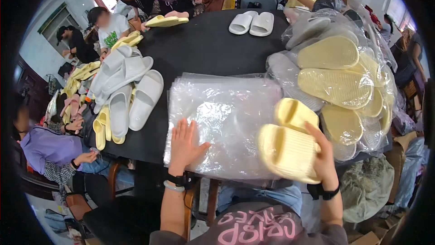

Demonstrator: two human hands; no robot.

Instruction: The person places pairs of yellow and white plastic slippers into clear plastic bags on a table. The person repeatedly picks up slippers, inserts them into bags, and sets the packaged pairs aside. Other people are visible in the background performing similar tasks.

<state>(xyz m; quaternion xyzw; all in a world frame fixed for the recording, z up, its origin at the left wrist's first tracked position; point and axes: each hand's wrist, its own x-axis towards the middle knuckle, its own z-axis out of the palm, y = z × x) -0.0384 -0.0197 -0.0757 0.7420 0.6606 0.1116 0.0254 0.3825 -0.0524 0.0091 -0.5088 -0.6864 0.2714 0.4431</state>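
Observation:
My left hand [184, 144] lies flat with fingers spread on the near left part of a stack of clear plastic bags [233, 120]. In my right hand [325, 160] is a pair of pale yellow slippers [286, 150], gripped along their right side. The pair is held above the stack's right edge, one slipper behind the other, and part of my thumb shows over them. Glare covers much of the top bag.
Bagged yellow and grey slippers [335, 86] are heaped on the right. Loose grey slippers [121, 75] and yellow ones pile up on the left. A white pair [250, 23] sits at the black table's [195, 41] far edge. Several people work around it; one [47, 150] sits at left.

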